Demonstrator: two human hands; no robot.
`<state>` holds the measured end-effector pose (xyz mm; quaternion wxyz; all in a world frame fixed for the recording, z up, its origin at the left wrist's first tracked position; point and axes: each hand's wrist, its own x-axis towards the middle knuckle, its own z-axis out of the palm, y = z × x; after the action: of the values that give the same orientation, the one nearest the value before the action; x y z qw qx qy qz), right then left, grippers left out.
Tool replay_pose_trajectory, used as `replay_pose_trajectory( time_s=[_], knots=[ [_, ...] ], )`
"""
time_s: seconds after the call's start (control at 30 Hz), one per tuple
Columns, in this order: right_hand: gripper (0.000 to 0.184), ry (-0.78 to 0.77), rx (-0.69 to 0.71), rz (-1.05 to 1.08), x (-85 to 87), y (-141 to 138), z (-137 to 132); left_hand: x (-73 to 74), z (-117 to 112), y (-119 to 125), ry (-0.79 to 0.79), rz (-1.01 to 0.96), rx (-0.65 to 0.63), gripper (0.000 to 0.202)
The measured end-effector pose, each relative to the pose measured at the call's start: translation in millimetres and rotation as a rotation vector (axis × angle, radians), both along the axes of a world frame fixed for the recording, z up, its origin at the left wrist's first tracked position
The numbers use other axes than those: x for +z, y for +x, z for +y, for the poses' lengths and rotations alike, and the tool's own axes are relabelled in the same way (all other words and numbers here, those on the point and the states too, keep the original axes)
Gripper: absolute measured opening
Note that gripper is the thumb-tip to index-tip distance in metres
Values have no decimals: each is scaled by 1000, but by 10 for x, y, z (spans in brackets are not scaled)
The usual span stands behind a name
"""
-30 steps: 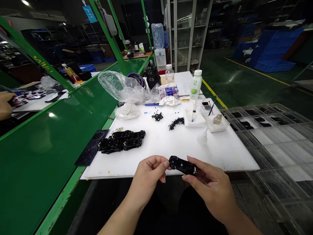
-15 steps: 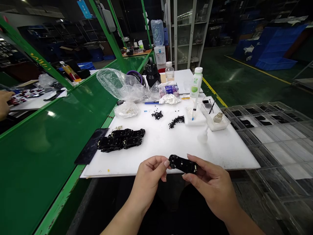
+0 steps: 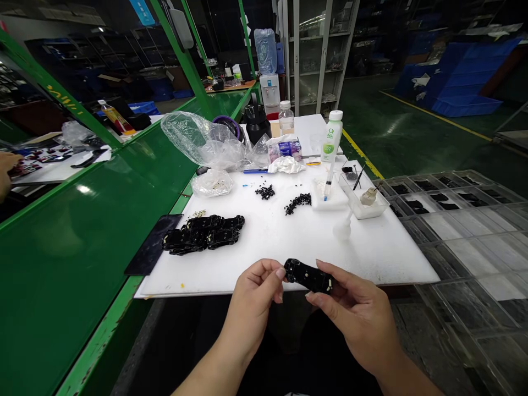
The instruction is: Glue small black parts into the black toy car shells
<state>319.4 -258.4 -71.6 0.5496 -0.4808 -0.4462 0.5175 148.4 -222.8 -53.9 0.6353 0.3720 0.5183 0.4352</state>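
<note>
A long black plastic part point(image 3: 307, 275) with small pale spots is held over the near edge of the white board point(image 3: 383, 253). My right hand point(image 3: 355, 313) grips its right end with curled fingers. My left hand point(image 3: 253, 300) pinches its left end between thumb and fingertips. A pile of similar black parts point(image 3: 204, 234) lies on the board to the left. Two heaps of tiny black pieces point(image 3: 297, 202) sit further back.
A green conveyor point(image 3: 94, 220) runs along the left, with a dark phone point(image 3: 150, 252) at its edge. Clear bags point(image 3: 202, 144), bottles point(image 3: 332, 137), a syringe point(image 3: 328, 184) and a small tray point(image 3: 365, 204) crowd the far end. Clear compartment trays point(image 3: 462, 220) lie right. Another person's hand point(image 3: 6, 168) shows far left.
Both hands keep the black part in the same grip; it has risen very slightly in view as the head camera tilts. Nothing on the board has moved.
</note>
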Motion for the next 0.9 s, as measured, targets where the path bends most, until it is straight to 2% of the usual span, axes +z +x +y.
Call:
replay_pose_trajectory(
  time_s=[0.2,0.33,0.5,0.6,0.67,0.73,0.77,0.8,0.83,0.9],
  knots=[
    [42,-115,40,206,53,-22,11,71,43,-28,-79,-19,-68,28],
    [43,-161,67,274,78,-44,32,84,31,-18,-121,-75,-30,29],
    [44,-152,102,146,77,-65,4,82,10,-1,-163,-140,32,24],
    [53,-10,86,-51,69,42,-6,81,21,-20,-181,-188,84,22],
    [51,169,-105,-230,72,241,69,82,41,-49,-189,-215,139,22],
    [34,315,-464,-406,91,542,245,88,67,-80,-190,-232,180,22],
    [30,351,-665,-485,106,715,369,91,80,-92,-191,-239,190,23],
    [32,335,-776,-586,125,891,507,95,91,-99,-194,-246,196,23],
    [36,291,-786,-703,145,1058,653,100,100,-103,-197,-253,202,23],
    [39,247,-737,-798,178,1327,930,107,109,-100,-208,-263,219,23]
  ],
)
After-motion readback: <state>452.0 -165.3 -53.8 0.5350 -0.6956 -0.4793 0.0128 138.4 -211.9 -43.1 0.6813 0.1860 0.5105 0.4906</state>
